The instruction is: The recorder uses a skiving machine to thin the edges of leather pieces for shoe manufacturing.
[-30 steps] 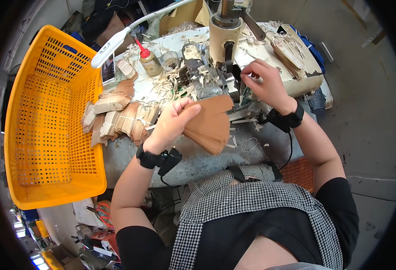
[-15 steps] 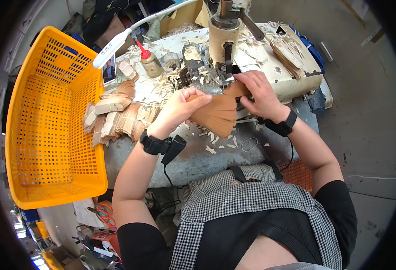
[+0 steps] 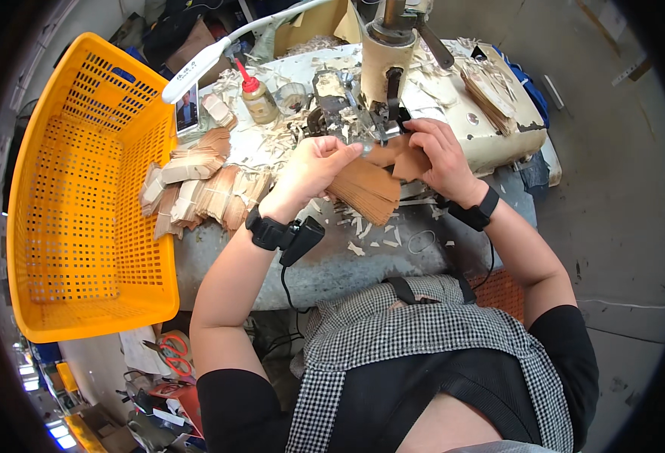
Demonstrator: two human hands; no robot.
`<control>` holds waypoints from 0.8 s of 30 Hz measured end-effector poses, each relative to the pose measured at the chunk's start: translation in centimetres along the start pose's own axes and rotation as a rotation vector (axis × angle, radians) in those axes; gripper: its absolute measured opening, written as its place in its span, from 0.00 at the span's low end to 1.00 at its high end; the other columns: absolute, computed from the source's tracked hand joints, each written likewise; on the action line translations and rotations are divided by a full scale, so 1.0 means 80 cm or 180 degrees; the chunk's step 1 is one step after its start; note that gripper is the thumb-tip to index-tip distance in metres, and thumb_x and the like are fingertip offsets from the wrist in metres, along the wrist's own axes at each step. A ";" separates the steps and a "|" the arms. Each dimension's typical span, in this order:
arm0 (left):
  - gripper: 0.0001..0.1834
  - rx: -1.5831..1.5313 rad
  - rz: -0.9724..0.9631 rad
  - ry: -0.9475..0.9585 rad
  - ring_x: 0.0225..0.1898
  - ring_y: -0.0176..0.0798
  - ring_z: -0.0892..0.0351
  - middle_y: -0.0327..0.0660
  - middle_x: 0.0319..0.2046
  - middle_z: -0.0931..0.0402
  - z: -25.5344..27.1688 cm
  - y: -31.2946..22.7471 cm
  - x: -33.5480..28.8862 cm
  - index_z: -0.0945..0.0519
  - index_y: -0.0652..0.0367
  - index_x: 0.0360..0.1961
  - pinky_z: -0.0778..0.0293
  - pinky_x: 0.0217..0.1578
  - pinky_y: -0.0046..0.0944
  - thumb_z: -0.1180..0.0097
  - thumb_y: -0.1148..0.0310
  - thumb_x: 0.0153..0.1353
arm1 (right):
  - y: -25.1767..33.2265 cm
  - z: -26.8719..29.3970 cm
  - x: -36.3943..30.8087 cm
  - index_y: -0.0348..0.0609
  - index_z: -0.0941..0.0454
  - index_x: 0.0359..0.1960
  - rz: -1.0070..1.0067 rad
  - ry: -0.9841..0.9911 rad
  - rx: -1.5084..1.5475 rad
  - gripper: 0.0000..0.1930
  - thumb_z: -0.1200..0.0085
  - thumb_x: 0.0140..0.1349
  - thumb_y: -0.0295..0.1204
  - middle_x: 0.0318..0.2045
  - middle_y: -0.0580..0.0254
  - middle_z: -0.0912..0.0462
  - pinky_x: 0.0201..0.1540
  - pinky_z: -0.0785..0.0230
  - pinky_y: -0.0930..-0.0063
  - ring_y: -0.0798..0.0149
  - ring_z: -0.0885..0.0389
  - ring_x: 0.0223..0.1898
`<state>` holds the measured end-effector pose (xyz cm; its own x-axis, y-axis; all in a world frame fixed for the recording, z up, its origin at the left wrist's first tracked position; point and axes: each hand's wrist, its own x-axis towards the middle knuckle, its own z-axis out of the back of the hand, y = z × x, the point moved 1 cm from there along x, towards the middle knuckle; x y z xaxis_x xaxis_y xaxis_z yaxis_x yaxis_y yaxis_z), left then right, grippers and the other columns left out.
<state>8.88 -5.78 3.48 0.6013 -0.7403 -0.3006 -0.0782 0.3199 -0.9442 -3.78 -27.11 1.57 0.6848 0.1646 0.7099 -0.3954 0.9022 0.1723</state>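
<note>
My left hand (image 3: 310,172) pinches a fanned stack of brown leather-like pieces (image 3: 369,192) at its upper left end, thumb on top. The stack spreads toward the table's front edge. Facing it, my right hand (image 3: 447,162) has its fingers curled round a single brown piece (image 3: 412,163), right under the cream machine head (image 3: 384,72). Another stretch of brown material (image 3: 381,154) shows between the stack and that piece; whether it belongs to either I cannot tell. The machine's working point is partly hidden behind my right fingers.
A yellow plastic basket (image 3: 95,321) stands at the left. Beside it lie tied bundles of tan pieces (image 3: 230,198). A red-capped bottle (image 3: 258,104) and a white lamp arm (image 3: 197,75) are further back. Pale scraps (image 3: 357,248) litter the table (image 3: 295,272). More pieces (image 3: 486,102) rest on the machine bed.
The piece at my right hand has shifted nearer to me and turned, and more brown material shows beside it. My left hand and the stack have moved slightly right.
</note>
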 end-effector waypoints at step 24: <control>0.12 -0.0126 -0.0084 0.0333 0.20 0.21 0.30 0.29 0.24 0.24 0.015 0.002 -0.017 0.21 0.57 0.33 0.34 0.18 0.24 0.41 0.59 0.63 | 0.000 0.006 -0.004 0.40 0.29 0.41 -0.0321 -0.0087 0.0179 0.19 0.41 0.47 0.15 0.32 0.55 0.27 0.38 0.35 0.64 0.52 0.29 0.35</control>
<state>8.98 -4.03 3.87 0.5174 -0.8065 -0.2860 -0.0959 0.2775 -0.9559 -4.25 -27.37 1.67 0.7062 0.0626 0.7052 -0.3597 0.8897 0.2812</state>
